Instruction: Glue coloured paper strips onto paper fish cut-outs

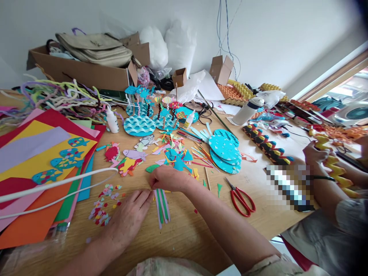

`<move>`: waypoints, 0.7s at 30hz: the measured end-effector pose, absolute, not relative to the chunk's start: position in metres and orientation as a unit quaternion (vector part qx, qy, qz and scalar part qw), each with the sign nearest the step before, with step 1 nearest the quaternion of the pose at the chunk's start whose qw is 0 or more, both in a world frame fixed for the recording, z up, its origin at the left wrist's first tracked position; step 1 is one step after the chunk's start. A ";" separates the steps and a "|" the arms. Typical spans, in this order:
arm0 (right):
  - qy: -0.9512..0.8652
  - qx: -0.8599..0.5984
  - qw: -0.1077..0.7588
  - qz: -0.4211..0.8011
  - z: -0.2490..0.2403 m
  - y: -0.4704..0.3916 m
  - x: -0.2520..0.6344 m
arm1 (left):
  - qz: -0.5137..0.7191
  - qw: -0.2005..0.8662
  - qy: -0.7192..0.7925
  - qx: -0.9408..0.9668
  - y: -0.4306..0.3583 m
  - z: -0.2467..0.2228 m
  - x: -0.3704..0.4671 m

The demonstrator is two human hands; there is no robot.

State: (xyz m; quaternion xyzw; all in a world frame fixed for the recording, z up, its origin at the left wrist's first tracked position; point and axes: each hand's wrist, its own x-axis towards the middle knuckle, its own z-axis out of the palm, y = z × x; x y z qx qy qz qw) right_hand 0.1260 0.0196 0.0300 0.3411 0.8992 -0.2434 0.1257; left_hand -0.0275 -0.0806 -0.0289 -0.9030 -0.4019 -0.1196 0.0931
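Observation:
My right hand (168, 179) is closed, its fingers bent down toward the tabletop. A green paper fish (151, 168) shows just beyond its knuckles. My left hand (130, 212) comes in from the lower left, fingers drawn together and tips meeting the right hand's fingertips. What lies between the fingertips is hidden. Below the right hand, green and lilac paper strips (162, 211) lie side by side. Paper confetti (102, 207) is scattered left of my left hand. Beyond my hands are a lilac paper fish (134, 154) and blue paper cutouts (176, 158).
Red-handled scissors (243, 201) lie open to the right, near blue discs (225, 153). Colored paper sheets (37, 153) and a white cable (71, 178) cover the left side. Glue bottles (112, 120) stand behind. At right, another person's hands (316, 155) hold a yellow zigzag strip.

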 end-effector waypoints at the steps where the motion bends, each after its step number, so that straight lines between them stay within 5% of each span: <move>1: 0.900 0.341 0.125 -0.241 0.030 0.019 0.126 | -0.119 0.089 -0.402 -0.903 -0.081 -0.029 -0.028; 21: 0.902 0.343 0.123 -0.230 0.030 0.017 0.126 | -0.142 0.100 -0.393 -0.903 -0.082 -0.032 -0.028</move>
